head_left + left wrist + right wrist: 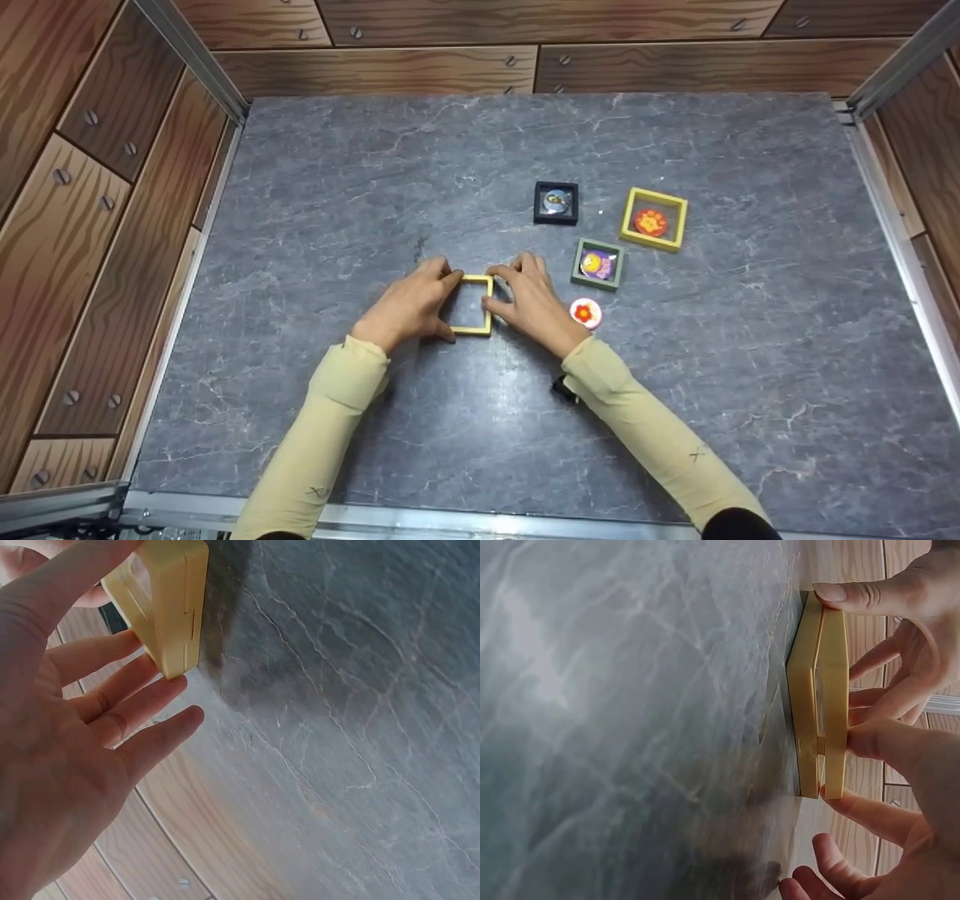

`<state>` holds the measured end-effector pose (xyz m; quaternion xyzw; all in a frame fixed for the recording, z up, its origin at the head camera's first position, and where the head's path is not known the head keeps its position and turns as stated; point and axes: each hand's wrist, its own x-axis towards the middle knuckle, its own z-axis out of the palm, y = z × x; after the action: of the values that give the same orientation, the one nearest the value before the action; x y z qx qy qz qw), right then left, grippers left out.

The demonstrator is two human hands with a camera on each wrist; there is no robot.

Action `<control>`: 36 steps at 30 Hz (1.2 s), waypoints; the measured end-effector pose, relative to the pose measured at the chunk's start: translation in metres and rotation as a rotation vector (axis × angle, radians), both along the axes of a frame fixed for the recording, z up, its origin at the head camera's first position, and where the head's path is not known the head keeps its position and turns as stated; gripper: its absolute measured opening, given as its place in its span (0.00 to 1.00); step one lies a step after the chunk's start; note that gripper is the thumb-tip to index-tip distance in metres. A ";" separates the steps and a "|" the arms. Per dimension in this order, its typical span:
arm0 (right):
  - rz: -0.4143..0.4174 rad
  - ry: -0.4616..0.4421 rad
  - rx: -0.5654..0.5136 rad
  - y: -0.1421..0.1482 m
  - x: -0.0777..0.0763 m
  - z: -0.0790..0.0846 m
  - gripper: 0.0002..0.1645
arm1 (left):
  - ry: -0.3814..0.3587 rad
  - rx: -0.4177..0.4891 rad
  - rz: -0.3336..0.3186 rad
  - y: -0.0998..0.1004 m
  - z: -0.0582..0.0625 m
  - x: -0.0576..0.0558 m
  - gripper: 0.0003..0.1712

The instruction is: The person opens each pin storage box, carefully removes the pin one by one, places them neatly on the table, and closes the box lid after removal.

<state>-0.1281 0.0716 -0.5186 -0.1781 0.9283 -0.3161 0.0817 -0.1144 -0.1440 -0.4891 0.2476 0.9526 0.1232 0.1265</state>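
A square pale yellow display frame (471,331) with a clear window lies on the tabletop between both hands. My left hand (409,307) holds its left side, thumb at the near edge and a finger at the far edge. At the right side, the thumb and index finger of my right hand (531,304) pinch the frame. In the right wrist view the frame (836,690) shows two halves with a narrow gap between them. The left wrist view shows the outer side of the frame (176,611) near the fingertips, the other fingers spread loosely.
Right of the hands are a black frame (556,220), a green frame (596,283) and a larger yellow frame (652,241), each with a round badge inside. A loose flower badge (586,313) lies beside my right wrist. A black object (561,388) is partly hidden under the right sleeve.
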 end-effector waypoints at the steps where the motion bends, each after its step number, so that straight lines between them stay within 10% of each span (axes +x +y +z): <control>1: -0.002 -0.003 0.001 0.000 0.000 0.000 0.28 | 0.002 0.000 -0.001 0.000 0.000 0.000 0.57; 36: -0.072 -0.049 0.026 -0.006 0.007 0.005 0.26 | 0.015 0.002 0.021 0.004 0.001 0.002 0.52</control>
<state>-0.1209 0.0654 -0.5133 -0.1357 0.9358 -0.3109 0.0955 -0.1125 -0.1396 -0.4882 0.2384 0.9560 0.1236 0.1180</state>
